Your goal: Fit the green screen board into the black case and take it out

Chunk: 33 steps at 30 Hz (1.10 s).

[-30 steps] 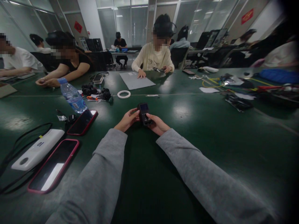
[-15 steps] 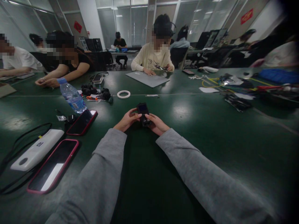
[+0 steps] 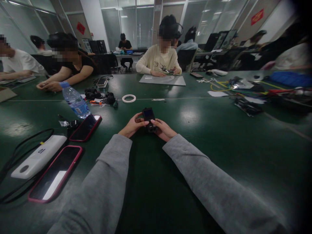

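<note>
A small black device (image 3: 148,117) with a dark screen stands upright on the green table (image 3: 207,136), held between both of my hands. My left hand (image 3: 133,125) grips its left side, thumb pressed against it. My right hand (image 3: 163,129) wraps the lower right side, thumb on its front. Both of my arms wear grey sleeves. The device's lower part is hidden by my fingers.
To the left lie a water bottle (image 3: 74,100), two red-cased phones (image 3: 85,127) (image 3: 56,174), a white power bank (image 3: 39,156) with black cable. A white tape ring (image 3: 129,98) and black parts (image 3: 99,96) sit ahead. People sit across; one handles a grey sheet (image 3: 162,80). Cables clutter the right (image 3: 246,94).
My left thumb has closed onto the device and my hands shifted slightly. The person opposite has slid the grey sheet to the right.
</note>
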### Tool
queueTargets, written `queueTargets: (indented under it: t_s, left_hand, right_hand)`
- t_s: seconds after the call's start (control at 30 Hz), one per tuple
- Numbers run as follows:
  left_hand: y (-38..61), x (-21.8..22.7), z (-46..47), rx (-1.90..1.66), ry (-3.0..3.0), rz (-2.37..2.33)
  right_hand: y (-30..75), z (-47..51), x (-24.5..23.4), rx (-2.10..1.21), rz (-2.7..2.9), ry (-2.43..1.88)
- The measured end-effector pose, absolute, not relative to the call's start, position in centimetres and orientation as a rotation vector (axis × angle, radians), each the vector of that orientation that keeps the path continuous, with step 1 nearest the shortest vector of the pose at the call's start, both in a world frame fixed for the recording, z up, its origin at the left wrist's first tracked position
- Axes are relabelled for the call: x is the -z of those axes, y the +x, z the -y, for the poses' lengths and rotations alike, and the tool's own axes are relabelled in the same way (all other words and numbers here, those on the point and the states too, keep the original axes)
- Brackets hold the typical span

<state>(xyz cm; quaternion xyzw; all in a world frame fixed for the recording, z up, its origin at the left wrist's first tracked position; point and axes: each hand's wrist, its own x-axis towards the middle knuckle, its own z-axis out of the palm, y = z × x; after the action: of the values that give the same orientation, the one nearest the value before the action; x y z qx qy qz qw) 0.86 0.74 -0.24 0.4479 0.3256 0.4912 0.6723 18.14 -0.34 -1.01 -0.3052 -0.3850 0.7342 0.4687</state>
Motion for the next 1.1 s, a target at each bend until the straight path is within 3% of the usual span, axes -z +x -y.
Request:
queueTargets:
  t_s: [1.1]
  left_hand:
    - [0.89,0.31,-0.91,-1.091,1.002,-0.685]
  right_hand:
    - [18.04,0.49,0.94,-1.794,0.930,-0.771]
